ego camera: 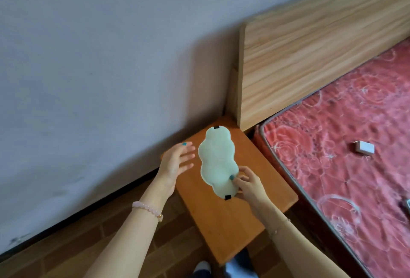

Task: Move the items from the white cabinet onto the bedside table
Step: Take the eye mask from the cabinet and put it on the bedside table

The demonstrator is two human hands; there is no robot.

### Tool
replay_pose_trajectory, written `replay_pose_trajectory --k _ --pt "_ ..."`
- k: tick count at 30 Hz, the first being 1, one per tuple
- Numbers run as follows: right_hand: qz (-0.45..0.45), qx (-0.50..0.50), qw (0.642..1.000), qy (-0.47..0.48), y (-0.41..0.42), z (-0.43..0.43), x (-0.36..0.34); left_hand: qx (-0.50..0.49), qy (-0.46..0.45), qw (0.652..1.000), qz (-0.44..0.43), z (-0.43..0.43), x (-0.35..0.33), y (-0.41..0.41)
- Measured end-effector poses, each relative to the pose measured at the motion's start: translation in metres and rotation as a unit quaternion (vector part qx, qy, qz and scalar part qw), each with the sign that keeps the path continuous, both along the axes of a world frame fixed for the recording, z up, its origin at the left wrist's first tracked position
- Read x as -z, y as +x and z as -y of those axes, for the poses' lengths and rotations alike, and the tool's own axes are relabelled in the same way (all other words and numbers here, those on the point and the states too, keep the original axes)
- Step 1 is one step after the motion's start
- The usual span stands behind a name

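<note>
Over the bedside table [221, 222]: one pale eye mask [217, 162], cloud-shaped, long axis running from near edge toward the wall, black strap tabs at both ends. Left hand [175, 162] just beside it, fingers spread, holding nothing. Right hand [247, 183] pinches the mask's near end. Orange wooden top, grey wall, brick-pattern floor; wooden headboard [310, 55] and red mattress [343, 144] at right.

Bed [332, 144] w/ charger [209, 147] (white).
</note>
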State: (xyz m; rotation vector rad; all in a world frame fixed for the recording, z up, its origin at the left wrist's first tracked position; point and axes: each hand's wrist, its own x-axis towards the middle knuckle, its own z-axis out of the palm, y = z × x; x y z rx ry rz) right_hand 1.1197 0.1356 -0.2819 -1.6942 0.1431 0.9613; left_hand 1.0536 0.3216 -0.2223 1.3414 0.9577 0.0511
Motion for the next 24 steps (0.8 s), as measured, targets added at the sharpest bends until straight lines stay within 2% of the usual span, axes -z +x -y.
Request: replay_pose_trajectory --k 4,7,11,14,17,21,24 --pt "-0.025 0.017 0.999 -0.024 0.045 -0.018 0.043 0.007 0.121 0.993 -0.010 -0.011 0.017 0.018" --pt "-0.037 0.039 0.998 -0.045 0.072 -0.034 0.074 0.039 0.241 0.969 -0.032 -0.015 0.033 0.025" --pt "-0.060 0.086 0.993 -0.061 0.097 -0.056 0.114 0.117 0.439 0.887 -0.086 -0.014 0.057 0.026" --pt "-0.084 0.122 0.988 -0.050 0.105 -0.068 0.139 0.172 0.533 0.822 -0.102 -0.015 0.070 0.025" --pt "-0.111 0.172 0.978 -0.034 0.107 -0.079 0.157 0.197 0.568 0.792 -0.110 -0.015 0.083 0.024" --pt "-0.120 0.183 0.973 -0.080 0.105 -0.092 0.178 0.218 0.570 0.781 -0.133 -0.014 0.102 0.019" --pt "-0.151 0.183 0.968 -0.079 0.101 -0.101 0.188 0.230 0.570 0.773 -0.155 -0.013 0.114 0.015"
